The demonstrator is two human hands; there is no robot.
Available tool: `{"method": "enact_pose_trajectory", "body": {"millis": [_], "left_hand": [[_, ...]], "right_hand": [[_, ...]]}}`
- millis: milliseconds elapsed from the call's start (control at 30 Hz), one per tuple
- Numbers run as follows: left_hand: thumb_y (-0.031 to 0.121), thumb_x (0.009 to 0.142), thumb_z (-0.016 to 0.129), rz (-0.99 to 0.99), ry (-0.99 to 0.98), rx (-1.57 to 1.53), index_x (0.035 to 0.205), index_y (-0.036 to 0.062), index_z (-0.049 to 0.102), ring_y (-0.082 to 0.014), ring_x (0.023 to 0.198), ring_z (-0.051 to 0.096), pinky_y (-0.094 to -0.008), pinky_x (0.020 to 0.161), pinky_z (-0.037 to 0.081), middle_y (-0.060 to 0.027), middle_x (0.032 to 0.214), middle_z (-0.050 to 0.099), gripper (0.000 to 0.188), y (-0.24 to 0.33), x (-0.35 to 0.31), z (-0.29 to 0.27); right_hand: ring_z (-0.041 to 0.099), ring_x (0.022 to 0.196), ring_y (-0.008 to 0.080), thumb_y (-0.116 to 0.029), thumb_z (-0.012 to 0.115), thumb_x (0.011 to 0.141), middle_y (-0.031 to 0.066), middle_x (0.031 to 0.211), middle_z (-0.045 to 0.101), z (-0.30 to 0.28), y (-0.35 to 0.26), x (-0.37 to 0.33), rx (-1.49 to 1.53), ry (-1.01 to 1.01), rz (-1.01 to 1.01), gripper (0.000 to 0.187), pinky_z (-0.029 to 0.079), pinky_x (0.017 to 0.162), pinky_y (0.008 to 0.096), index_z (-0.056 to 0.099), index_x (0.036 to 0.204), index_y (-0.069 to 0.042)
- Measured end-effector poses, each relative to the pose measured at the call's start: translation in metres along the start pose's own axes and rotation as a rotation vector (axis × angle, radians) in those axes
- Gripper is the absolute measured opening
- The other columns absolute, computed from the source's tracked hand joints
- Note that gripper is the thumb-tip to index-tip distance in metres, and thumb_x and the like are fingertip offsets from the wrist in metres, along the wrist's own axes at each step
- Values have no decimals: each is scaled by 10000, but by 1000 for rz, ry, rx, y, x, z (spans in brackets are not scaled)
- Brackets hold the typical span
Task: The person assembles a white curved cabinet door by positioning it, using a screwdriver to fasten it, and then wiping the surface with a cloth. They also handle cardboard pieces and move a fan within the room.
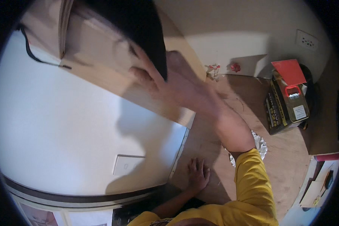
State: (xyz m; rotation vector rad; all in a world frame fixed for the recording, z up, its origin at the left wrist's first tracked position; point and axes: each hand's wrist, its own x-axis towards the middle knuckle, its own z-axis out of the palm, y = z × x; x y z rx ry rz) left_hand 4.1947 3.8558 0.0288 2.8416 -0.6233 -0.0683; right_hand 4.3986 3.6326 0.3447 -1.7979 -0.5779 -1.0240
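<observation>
My right hand (154, 77), somewhat blurred, is raised at the upper middle beside a light wood shelf or panel (169, 109). It is closed on a large black thing (139, 22) with a smooth curved edge, whose kind I cannot make out. The black thing runs up past the top of the view and hides part of the hand. Below and nearer, my left hand (199, 175) rests flat with its fingers apart on the brown wooden surface (286, 150).
A dark tin box (278, 113) with a red card (290, 71) on top stands at the right. Crumpled white paper (260, 145) lies under my right forearm. Small red items (235, 67) sit by the back wall. A black cord (32, 54) hangs at upper left.
</observation>
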Motion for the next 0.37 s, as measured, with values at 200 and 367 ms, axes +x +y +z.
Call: {"method": "enact_pose_trajectory", "body": {"millis": [200,367], "left_hand": [[371,965,580,21,-18,42,1462,62,411,-520,1428,254,-653,1159,186,-320,1496,351,610,-1,4,-2],[380,960,592,-6,-16,35,1523,72,347,-504,1454,220,-656,1169,157,-299,1545,312,686,-5,-1,10]], "right_hand": [[675,783,386,-71,610,906,227,1046,644,-10,6,-9,227,100,-196,776,581,709,461,235,1583,-126],[684,888,476,-208,663,916,221,1148,641,-3,-10,1,-8,-2,-66,835,614,746,472,184,1600,-203]]}}
